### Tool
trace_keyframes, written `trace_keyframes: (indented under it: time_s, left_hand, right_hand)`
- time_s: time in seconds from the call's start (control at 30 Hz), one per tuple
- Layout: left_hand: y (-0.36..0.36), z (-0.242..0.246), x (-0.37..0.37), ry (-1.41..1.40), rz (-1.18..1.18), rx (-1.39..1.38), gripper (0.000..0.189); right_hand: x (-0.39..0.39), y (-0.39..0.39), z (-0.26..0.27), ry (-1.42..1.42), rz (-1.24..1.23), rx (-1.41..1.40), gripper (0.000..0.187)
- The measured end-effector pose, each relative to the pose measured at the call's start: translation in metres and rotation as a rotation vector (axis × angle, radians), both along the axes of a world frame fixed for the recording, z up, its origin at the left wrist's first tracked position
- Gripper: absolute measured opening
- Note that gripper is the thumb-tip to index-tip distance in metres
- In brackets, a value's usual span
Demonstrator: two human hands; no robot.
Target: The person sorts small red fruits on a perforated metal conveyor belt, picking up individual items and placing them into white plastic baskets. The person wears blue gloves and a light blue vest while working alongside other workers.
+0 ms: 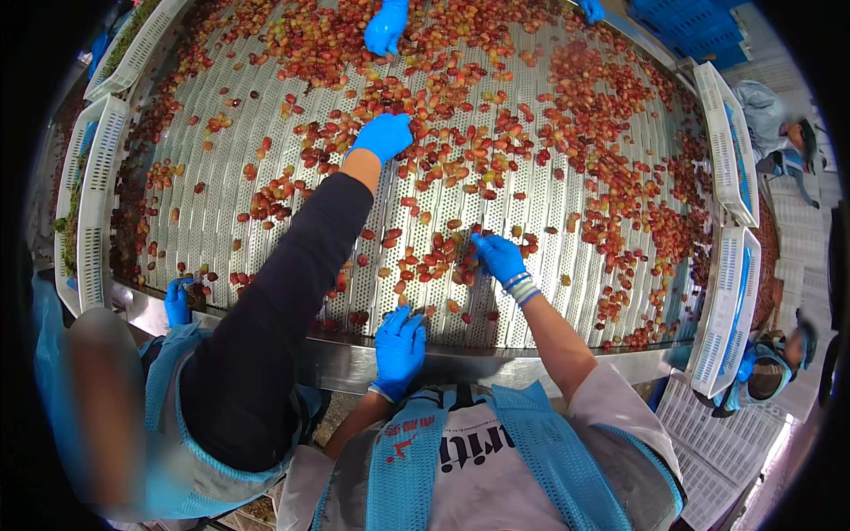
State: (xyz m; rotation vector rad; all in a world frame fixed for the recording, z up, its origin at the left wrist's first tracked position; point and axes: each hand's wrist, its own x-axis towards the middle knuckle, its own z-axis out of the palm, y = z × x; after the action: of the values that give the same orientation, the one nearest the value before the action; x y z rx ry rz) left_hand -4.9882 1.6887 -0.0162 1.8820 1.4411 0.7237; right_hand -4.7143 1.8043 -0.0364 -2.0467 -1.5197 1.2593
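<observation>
My left hand [400,348], in a blue glove, reaches over the table's near metal rim [339,362]. Its fingers are slightly spread, and a single fruit lies right at the fingertips. Farther forward and to the right, my right hand [501,259], also gloved, has a striped band at the wrist. Its fingertips are bunched low beside loose red fruits [443,247] that look like grapes; whether one is pinched is hidden. Beneath both hands runs a ribbed, perforated metal table [524,305], scattered with small oval fruits from red to yellow-green.
A co-worker's dark sleeve [285,265] crosses from the left, its gloved hand [382,138] among the fruits. Another gloved hand [385,30] works at the far side. White slotted baskets [99,199] line the left edge, and more baskets [724,312] the right. Denser fruit [597,119] covers the right side.
</observation>
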Motion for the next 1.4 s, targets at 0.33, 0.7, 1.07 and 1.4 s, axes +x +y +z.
trace_keyframes:
  time_s: [0.33,0.7,1.07,1.4]
  left_hand:
    - [0.011,-0.011,-0.023,-0.083,-0.005,0.023,0.017]
    - [0.089,0.020,-0.005,-1.172,0.365,-0.774,0.033]
    - [0.124,0.028,-0.028,-0.652,0.049,-0.411,0.026]
    - [0.120,0.023,-0.033,-1.040,0.431,-0.602,0.016]
  right_hand:
    - [-0.066,0.012,-0.011,-0.881,0.573,0.285,0.004]
    - [-0.111,0.012,0.071,0.006,0.088,0.163,0.021]
    - [-0.125,0.014,0.062,0.128,0.209,-0.005,0.024]
    - [-0.183,0.022,0.057,0.290,-0.168,0.086,0.026]
